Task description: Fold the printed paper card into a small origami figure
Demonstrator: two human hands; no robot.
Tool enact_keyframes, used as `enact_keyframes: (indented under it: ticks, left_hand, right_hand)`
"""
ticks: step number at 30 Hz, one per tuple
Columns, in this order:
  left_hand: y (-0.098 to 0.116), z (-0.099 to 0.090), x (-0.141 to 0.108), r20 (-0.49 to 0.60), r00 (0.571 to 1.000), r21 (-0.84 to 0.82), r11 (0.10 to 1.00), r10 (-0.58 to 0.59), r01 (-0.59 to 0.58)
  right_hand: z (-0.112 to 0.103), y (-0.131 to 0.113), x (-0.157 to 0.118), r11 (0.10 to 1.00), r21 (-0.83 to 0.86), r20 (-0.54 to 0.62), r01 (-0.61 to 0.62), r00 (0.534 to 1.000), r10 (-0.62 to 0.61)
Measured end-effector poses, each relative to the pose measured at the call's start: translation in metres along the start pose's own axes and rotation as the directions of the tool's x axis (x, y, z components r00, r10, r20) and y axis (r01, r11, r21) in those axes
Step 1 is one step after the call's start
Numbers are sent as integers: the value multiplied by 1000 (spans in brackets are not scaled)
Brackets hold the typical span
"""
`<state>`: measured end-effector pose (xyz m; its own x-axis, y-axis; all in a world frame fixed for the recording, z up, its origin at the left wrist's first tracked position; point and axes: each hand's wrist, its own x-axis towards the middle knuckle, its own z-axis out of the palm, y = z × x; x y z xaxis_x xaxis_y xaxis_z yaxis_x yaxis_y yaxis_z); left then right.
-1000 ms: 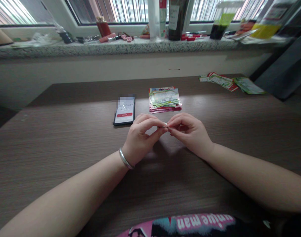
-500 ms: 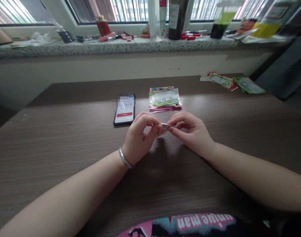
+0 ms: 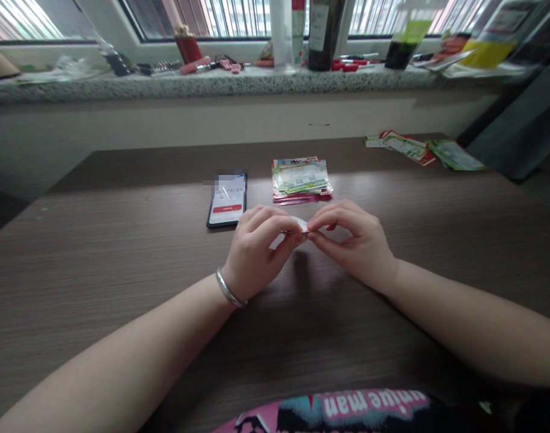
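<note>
Left hand (image 3: 259, 248): my thumb and fingers are pinched nearly together on the paper (image 3: 299, 224).
Right hand (image 3: 360, 243): my thumb and fingertips pinch the other end of it, with a gap behind them.
Paper: small and whitish, between my two hands, up over the table (image 3: 121, 264). My fingers hide a lot of it.
Bangle (image 3: 229, 290): silver, on my left wrist.
Phone (image 3: 227, 198): flat on the table, just past my left hand.
Pile (image 3: 300, 177): bright cards in a stack, right of the phone.
Loose cards (image 3: 407, 148): far back on the right, near the wall (image 3: 189, 126).
Sill (image 3: 238, 88): has bottles (image 3: 320, 36) on it.
</note>
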<state>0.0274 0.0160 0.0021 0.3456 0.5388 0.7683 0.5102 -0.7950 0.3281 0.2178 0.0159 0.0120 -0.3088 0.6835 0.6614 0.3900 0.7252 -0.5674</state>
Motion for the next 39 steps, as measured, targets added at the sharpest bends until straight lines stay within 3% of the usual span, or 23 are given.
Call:
enact_keyframes:
  ticks: [11, 16, 21, 30, 39]
  left_hand:
    - [-1, 0, -1, 37, 998, 130, 990, 52, -57]
    - [1, 0, 1, -25, 998, 116, 992, 52, -49]
    - [2, -2, 1, 83, 993, 263, 959, 85, -104]
    - [1, -4, 2, 62, 992, 298, 946, 111, -125]
    - [1, 0, 0, 99, 990, 352, 927, 104, -132]
  right_hand:
    - [-3, 5, -1, 979, -146, 66, 145, 988, -137]
    - [-2, 3, -2, 981, -143, -27, 130, 990, -135]
    - [-1, 6, -3, 955, -218, 45, 204, 979, -199]
    - [-2, 5, -2, 925, -320, 22, 204, 978, -208]
    - [1, 7, -2, 899, -374, 77, 230, 973, -218]
